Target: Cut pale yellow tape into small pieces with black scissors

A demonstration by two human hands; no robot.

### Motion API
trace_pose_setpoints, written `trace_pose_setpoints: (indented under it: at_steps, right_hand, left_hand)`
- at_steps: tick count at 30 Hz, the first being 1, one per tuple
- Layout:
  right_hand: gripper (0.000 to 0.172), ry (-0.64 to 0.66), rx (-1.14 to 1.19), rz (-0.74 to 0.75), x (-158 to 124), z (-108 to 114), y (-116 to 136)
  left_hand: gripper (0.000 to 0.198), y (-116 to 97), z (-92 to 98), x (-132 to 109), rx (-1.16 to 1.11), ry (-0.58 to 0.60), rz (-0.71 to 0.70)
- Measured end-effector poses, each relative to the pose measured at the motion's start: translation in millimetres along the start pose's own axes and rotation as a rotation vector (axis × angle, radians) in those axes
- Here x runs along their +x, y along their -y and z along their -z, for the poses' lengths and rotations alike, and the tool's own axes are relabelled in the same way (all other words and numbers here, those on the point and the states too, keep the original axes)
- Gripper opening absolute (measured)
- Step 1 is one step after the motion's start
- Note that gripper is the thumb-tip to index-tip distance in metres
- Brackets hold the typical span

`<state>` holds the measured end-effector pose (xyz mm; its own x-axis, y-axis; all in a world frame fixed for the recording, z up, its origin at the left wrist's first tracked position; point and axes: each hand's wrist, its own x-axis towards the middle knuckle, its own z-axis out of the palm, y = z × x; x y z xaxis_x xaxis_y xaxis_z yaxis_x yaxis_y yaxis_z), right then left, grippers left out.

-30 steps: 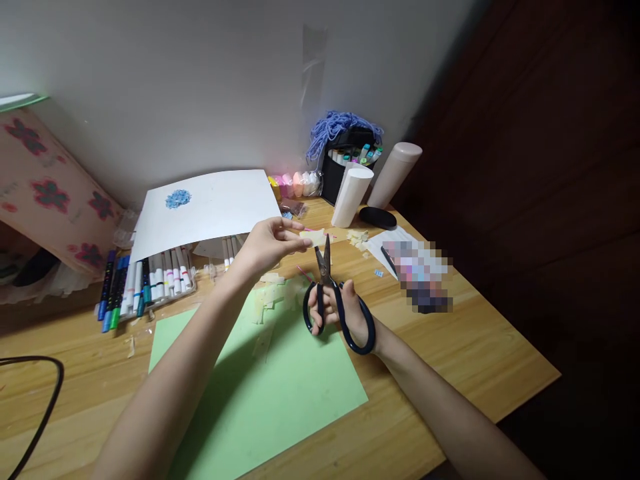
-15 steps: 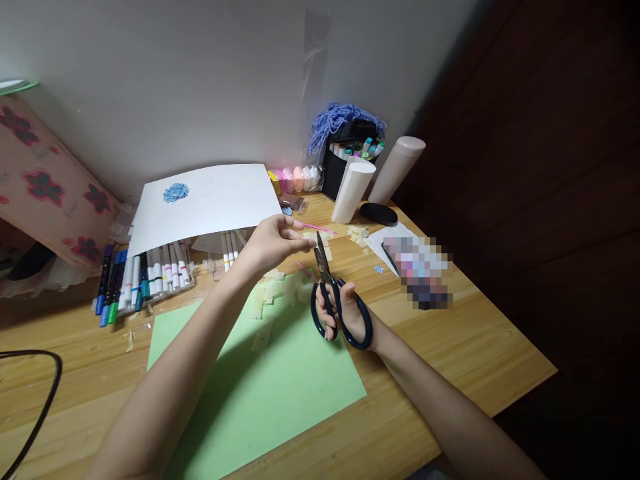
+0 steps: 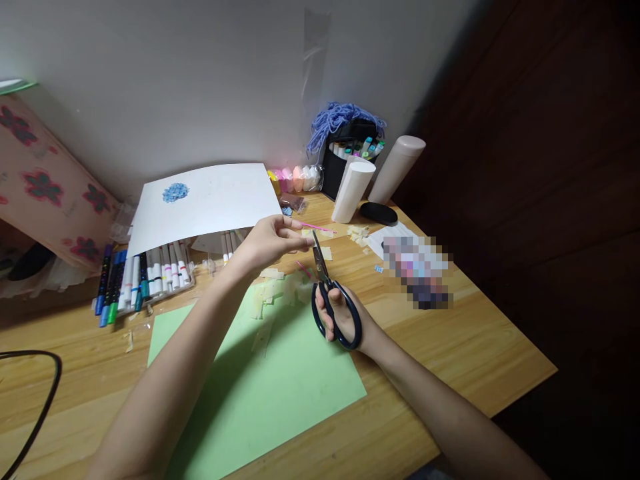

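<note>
My right hand [image 3: 343, 313] grips a pair of scissors [image 3: 353, 323] by the dark handles, with the blades pointing up and away. Just at the blade tips, my left hand [image 3: 275, 241] is pinched; whatever sits between its fingertips is too small to make out. Both hands are over the far right part of a green sheet [image 3: 280, 393]. Pale yellow paper scraps [image 3: 270, 297] lie on that sheet's far edge, and more scraps [image 3: 358, 235] are on the table beyond.
A white sheet [image 3: 215, 200] bearing a blue pile [image 3: 175, 193] rests over markers [image 3: 150, 273] at the left. Behind stand a white roll [image 3: 353, 193], a tall container [image 3: 399, 170] and a black pen holder [image 3: 333, 177]. A blurred object [image 3: 420, 273] lies right.
The scissors' handles have moved closer together and the blades have shifted slightly left with my right hand. My left hand has hardly moved.
</note>
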<state>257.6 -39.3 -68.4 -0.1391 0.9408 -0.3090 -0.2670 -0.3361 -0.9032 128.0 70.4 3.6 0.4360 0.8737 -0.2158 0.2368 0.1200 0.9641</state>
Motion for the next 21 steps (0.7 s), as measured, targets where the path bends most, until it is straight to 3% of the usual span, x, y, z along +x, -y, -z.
trace_pose_setpoints:
  at_steps: [6,13,21]
  right_hand:
    - [0.071,-0.004,-0.115,0.061,-3,2,-1]
    - [0.073,0.077,-0.163,0.145,0,11,-14]
    - [0.067,0.01,-0.112,0.068,-1,8,-9]
  left_hand:
    - [0.044,1,0.1,1,-0.056,-0.047,-0.028]
    - [0.038,5,-0.2,4,-0.039,0.014,-0.028]
    - [0.034,7,0.0,3,-0.009,0.029,-0.028]
